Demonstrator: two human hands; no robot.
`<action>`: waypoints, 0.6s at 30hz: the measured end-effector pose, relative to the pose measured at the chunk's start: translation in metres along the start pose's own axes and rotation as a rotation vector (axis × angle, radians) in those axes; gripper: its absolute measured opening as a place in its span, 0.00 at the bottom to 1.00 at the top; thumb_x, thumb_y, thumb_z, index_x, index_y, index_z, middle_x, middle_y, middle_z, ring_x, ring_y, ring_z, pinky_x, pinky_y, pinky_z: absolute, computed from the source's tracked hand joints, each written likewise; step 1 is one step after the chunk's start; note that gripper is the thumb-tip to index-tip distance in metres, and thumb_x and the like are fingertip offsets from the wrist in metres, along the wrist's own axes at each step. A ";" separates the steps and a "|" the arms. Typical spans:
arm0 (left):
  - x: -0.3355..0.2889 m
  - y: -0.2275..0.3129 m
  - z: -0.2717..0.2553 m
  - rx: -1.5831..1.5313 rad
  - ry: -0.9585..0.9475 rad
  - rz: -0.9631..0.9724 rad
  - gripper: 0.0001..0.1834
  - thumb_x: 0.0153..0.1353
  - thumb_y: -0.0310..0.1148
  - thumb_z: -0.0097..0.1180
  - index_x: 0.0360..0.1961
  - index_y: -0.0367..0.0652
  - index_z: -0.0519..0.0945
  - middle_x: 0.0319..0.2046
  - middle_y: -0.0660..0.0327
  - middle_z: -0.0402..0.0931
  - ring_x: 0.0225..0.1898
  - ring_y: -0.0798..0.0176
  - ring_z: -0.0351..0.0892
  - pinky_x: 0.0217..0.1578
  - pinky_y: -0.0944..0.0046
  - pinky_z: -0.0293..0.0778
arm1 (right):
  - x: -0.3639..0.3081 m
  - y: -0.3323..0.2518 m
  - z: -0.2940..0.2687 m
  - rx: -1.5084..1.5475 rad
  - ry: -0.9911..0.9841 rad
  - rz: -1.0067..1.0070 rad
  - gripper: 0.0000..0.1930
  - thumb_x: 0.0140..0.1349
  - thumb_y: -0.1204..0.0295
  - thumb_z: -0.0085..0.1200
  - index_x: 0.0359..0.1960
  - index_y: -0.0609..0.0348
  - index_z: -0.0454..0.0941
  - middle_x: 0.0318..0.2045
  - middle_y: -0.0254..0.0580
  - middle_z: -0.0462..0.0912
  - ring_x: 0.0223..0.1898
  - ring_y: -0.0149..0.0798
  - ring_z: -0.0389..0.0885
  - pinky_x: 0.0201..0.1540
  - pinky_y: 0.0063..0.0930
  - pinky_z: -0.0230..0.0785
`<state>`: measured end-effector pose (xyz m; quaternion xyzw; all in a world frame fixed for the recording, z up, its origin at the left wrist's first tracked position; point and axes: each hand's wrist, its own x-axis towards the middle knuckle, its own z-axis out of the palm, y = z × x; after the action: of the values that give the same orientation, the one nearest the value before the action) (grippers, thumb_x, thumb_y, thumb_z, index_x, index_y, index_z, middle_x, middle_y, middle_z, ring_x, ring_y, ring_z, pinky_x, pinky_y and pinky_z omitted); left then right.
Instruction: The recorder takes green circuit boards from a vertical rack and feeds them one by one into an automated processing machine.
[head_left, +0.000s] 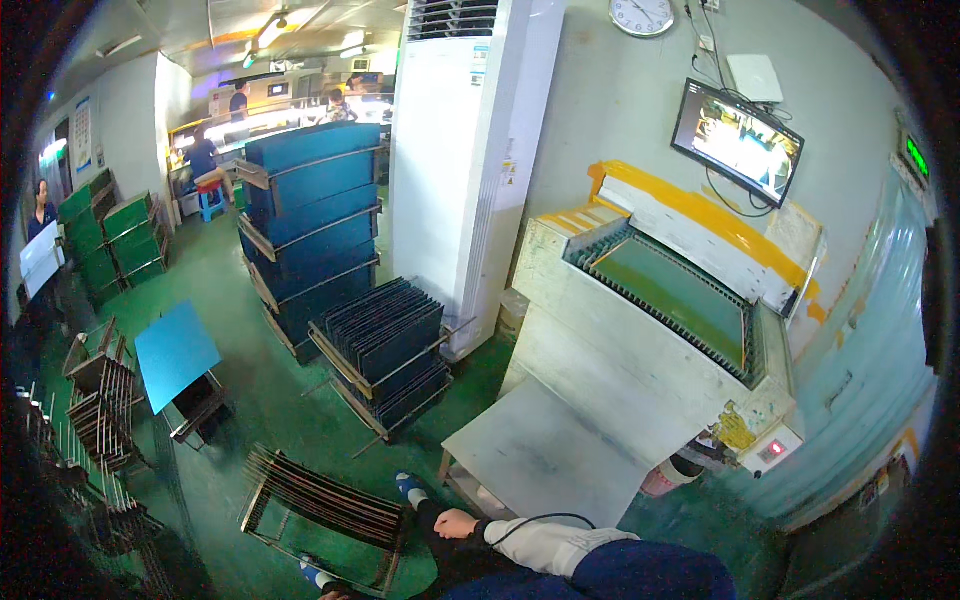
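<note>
My right hand (455, 523) rests over my dark trouser leg at the bottom centre. Its fingers are curled in, and nothing shows in them. A dark cord (545, 517) loops from that wrist over the pale sleeve. Only a sliver of my left hand (337, 595) shows at the lower edge, its fingers out of sight. Closest to it stands a low metal rack (325, 500) with a row of thin slats, on the floor in front of me. A grey sloping metal table (550, 455) lies to the right of my right hand.
A white machine (620, 310) with a green panel (670, 295) in its top stands right. Ahead are a rack of dark panels (385, 340), tall blue stacks (315, 200) and a white cabinet (450, 180). Leftward are a blue sheet (177, 353), empty racks (100, 410) and people.
</note>
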<state>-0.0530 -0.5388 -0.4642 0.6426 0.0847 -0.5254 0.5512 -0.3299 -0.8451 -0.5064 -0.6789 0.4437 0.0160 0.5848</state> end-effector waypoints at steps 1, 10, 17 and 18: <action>-0.001 0.000 -0.002 0.032 0.005 -0.003 0.18 0.56 0.34 0.48 0.46 0.37 0.71 0.35 0.56 0.77 0.21 0.67 0.71 0.19 0.70 0.65 | 0.001 -0.001 0.002 0.004 -0.002 -0.012 0.11 0.51 0.67 0.49 0.27 0.62 0.77 0.20 0.39 0.78 0.19 0.31 0.75 0.24 0.25 0.67; 0.002 -0.002 0.006 0.150 -0.052 -0.068 0.19 0.55 0.36 0.49 0.47 0.37 0.70 0.34 0.57 0.77 0.29 0.62 0.74 0.31 0.60 0.70 | 0.095 0.112 0.003 -0.048 -0.226 0.194 0.11 0.51 0.65 0.49 0.26 0.61 0.78 0.20 0.37 0.79 0.20 0.31 0.75 0.23 0.25 0.67; 0.014 -0.008 -0.008 0.097 -0.042 -0.086 0.18 0.56 0.36 0.49 0.46 0.38 0.70 0.34 0.56 0.77 0.29 0.60 0.74 0.32 0.59 0.71 | 0.102 0.108 0.026 -0.182 -0.134 0.255 0.11 0.51 0.66 0.49 0.26 0.59 0.78 0.19 0.36 0.78 0.19 0.30 0.75 0.23 0.24 0.67; 0.015 -0.007 -0.003 0.089 -0.065 -0.081 0.18 0.56 0.36 0.49 0.46 0.38 0.71 0.34 0.56 0.77 0.28 0.60 0.74 0.31 0.60 0.71 | 0.101 0.116 0.021 -0.193 -0.103 0.258 0.11 0.51 0.66 0.48 0.25 0.59 0.78 0.19 0.36 0.78 0.19 0.30 0.75 0.23 0.24 0.67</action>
<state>-0.0497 -0.5409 -0.4800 0.6451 0.0691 -0.5712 0.5028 -0.3304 -0.8778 -0.6578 -0.6677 0.4929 0.1683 0.5319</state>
